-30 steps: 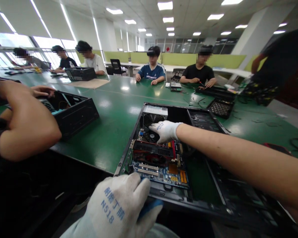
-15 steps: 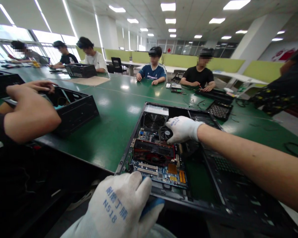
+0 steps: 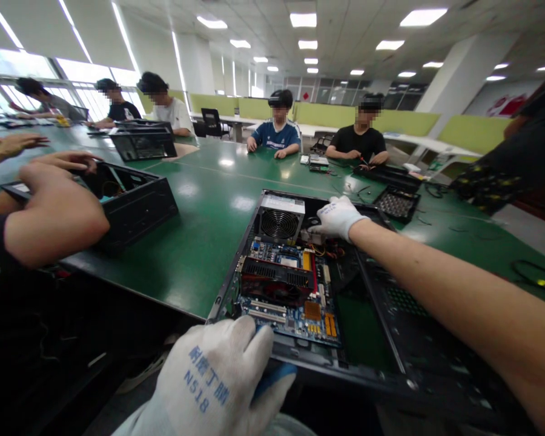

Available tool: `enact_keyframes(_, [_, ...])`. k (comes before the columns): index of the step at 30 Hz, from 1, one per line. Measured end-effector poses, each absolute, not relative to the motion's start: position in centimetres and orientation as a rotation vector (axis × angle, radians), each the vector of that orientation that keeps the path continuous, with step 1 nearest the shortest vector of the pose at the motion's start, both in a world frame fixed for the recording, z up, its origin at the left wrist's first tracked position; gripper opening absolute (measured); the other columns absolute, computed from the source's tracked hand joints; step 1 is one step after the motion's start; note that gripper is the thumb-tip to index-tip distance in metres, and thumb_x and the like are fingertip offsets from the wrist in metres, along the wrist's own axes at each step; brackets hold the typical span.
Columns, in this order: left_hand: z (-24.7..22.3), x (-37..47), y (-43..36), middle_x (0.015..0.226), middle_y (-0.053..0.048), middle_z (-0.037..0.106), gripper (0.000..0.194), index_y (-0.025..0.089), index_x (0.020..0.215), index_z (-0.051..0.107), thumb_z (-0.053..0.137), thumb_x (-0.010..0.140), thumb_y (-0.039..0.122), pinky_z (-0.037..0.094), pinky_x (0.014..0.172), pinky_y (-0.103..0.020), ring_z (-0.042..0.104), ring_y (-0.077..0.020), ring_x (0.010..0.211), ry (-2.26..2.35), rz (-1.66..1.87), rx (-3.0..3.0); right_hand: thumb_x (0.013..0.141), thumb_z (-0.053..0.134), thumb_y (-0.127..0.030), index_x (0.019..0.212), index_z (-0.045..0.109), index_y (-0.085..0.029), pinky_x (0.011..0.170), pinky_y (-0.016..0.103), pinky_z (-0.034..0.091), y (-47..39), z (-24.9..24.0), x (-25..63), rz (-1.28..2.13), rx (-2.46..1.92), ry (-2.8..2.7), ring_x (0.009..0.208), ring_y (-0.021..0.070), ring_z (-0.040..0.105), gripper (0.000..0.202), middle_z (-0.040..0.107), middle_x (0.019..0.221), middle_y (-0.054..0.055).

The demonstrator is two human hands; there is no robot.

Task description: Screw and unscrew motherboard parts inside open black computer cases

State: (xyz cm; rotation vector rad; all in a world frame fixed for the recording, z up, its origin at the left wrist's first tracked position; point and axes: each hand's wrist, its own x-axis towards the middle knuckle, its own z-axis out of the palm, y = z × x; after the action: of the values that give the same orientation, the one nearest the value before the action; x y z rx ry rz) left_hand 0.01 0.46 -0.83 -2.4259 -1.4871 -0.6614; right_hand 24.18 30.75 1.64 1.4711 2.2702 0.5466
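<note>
An open black computer case lies before me, its near edge under my left hand. That hand wears a white glove, its fingers wrapped over the case's near left rim. My right hand, also gloved, is closed around a dark cooling fan, partly hidden, beside the silver power supply. On the blue motherboard sits a red and black graphics card. The pale processor socket area shows uncovered above the card.
To the left, a co-worker's arms reach into another black case. Several people sit along the green table. A black perforated part and cables lie at the right.
My right hand has moved up and right with the fan, off the motherboard, uncovering the socket area. My left hand stays on the rim. Another person's hand has appeared at the far left.
</note>
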Motion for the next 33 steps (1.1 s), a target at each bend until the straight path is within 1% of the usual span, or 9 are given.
enact_keyframes(3, [-0.9,0.0,0.4,0.072,0.0,0.062,0.025,0.029,0.096,0.066,0.057,0.093,0.052,0.044,0.047,-0.026,0.059,-0.0163,0.055,-1.487,-0.668,-2.415,0.089,0.05,-0.072,0.109,0.076,-0.018,0.09,0.049,0.043,31.0,1.4,24.0,0.523,1.465,2.281,0.113,0.0393,0.06,0.063,0.075,0.114,0.019])
enact_keyframes(7, [-1.0,-0.2,0.3,0.072,0.001,0.061,0.025,0.028,0.097,0.066,0.058,0.093,0.052,0.043,0.046,-0.025,0.058,-0.0152,0.054,-1.477,-0.649,-2.415,0.082,0.053,-0.078,0.118,0.073,-0.019,0.091,0.049,0.044,30.2,1.6,24.2,0.481,1.428,2.328,0.116,0.0401,0.06,0.072,0.073,0.12,0.019])
enact_keyframes(13, [-0.9,-0.3,0.3,0.073,0.001,0.061,0.025,0.03,0.101,0.068,0.06,0.091,0.052,0.044,0.046,-0.025,0.058,-0.0152,0.054,-1.495,-0.629,-2.434,0.09,0.046,-0.072,0.118,0.072,-0.019,0.091,0.043,0.046,28.1,3.3,26.1,0.397,1.428,2.445,0.113,0.036,0.064,0.065,0.073,0.119,0.017])
enact_keyframes(17, [-0.3,-0.5,0.8,0.075,0.0,0.065,0.023,0.033,0.103,0.069,0.062,0.088,0.05,0.046,0.045,-0.028,0.06,-0.0172,0.053,-1.497,-0.665,-2.502,0.092,0.049,-0.068,0.112,0.074,-0.02,0.083,0.036,0.05,25.7,4.6,28.6,0.045,1.444,2.7,0.098,0.0284,0.069,0.058,0.076,0.111,0.012])
enact_keyframes(19, [0.4,-0.5,1.2,0.077,0.0,0.067,0.021,0.033,0.103,0.069,0.062,0.088,0.046,0.047,0.046,-0.028,0.064,-0.0177,0.056,-1.446,-0.696,-2.586,0.093,0.051,-0.065,0.113,0.074,-0.022,0.085,0.035,0.051,24.6,4.9,30.0,-0.134,1.45,2.835,0.097,0.0259,0.069,0.053,0.077,0.111,0.009])
enact_keyframes(22, [2.1,-0.1,2.7,0.078,0.0,0.068,0.018,0.031,0.101,0.069,0.057,0.092,0.042,0.051,0.054,-0.027,0.068,-0.017,0.064,-1.485,-0.685,-2.659,0.092,0.054,-0.063,0.114,0.074,-0.022,0.087,0.035,0.053,23.3,4.5,31.8,-0.251,1.523,2.963,0.098,0.0251,0.07,0.051,0.077,0.112,0.006])
enact_keyframes(26, [4.3,1.3,7.2,0.088,-0.003,0.071,0.026,0.025,0.102,0.068,0.049,0.099,0.043,0.054,0.074,-0.031,0.07,-0.0192,0.082,-1.595,-0.524,-2.601,0.091,0.056,-0.063,0.111,0.075,-0.022,0.084,0.035,0.054,22.7,3.5,33.4,-0.391,1.758,2.996,0.095,0.025,0.071,0.049,0.078,0.109,0.004])
enact_keyframes(29, [5.0,3.2,12.2,0.097,-0.005,0.074,0.031,0.023,0.104,0.068,0.047,0.099,0.043,0.054,0.086,-0.033,0.071,-0.0226,0.094,-1.541,-0.314,-2.67,0.094,0.053,-0.062,0.109,0.075,-0.022,0.084,0.035,0.054,22.8,2.8,34.2,-0.472,1.836,3.043,0.094,0.0246,0.071,0.047,0.077,0.107,0.003])
enact_keyframes(33, [4.4,6.4,18.8,0.106,-0.011,0.076,0.029,0.017,0.105,0.069,0.049,0.094,0.035,0.055,0.091,-0.035,0.072,-0.0269,0.102,-1.442,0.036,-2.764,0.095,0.054,-0.059,0.112,0.073,-0.021,0.09,0.035,0.052,23.0,2.3,34.6,-0.486,1.885,3.143,0.1,0.0244,0.069,0.045,0.076,0.111,0.005])
